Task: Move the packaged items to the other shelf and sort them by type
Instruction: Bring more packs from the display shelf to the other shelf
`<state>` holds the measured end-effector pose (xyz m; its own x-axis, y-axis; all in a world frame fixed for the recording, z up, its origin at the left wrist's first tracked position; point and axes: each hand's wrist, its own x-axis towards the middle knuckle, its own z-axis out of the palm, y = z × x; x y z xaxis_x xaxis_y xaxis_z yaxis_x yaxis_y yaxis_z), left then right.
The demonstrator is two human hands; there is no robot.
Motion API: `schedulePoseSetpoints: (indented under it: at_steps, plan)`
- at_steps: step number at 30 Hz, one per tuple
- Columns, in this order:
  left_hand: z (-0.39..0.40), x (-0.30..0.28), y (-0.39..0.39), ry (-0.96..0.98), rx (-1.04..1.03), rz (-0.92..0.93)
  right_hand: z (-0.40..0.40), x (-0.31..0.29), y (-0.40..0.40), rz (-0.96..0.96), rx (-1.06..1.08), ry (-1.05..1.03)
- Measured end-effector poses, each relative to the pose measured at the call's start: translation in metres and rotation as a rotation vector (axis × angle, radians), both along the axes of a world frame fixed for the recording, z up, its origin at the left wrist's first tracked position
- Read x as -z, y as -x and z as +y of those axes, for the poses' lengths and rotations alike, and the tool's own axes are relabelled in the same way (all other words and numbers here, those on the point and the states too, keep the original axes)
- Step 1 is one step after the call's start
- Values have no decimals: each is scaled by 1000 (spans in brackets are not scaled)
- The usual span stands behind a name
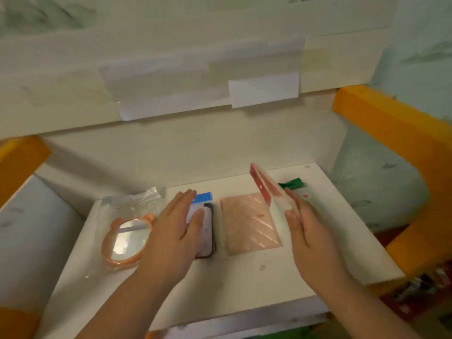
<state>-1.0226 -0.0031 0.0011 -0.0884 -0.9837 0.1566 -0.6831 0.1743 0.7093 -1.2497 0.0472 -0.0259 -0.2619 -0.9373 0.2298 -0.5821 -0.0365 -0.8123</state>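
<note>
On the white shelf lie several packaged items. An orange bear-eared mirror in a clear bag sits at the left. Beside it lies a blue-topped pack with a dark phone case, partly under my left hand, whose straight fingers hover over or rest on it. A pink striped pack lies flat in the middle. My right hand holds a red-topped clear pack tilted up on edge, thumb on its near face. A green-topped pack shows behind it.
An upper white shelf with taped paper labels hangs overhead. Orange frame beams run at the left and right. A wrapped bulky bundle stands to the right of the shelf.
</note>
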Motion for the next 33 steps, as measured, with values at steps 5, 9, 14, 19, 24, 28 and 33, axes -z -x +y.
schedulePoseSetpoints:
  at_steps: [5,9,14,19,24,28,33]
  plan:
    - [1,-4,-46,67,-105,-175,-43,19,-18,754,-255,-103]
    - [3,-3,-64,18,-121,-229,-49,31,-30,851,-440,-191]
    - [4,-2,-64,-7,-97,-366,-45,32,-36,782,-478,-253]
    - [7,-13,-49,-13,-57,-462,-40,9,-33,618,-412,-185]
    - [1,-16,-46,66,-49,-467,-41,-25,-26,507,-263,-27]
    - [5,-19,-43,103,-35,-470,-34,-46,-27,485,-199,13]
    - [20,-34,-58,215,-65,-533,-24,-54,-47,426,-235,23]
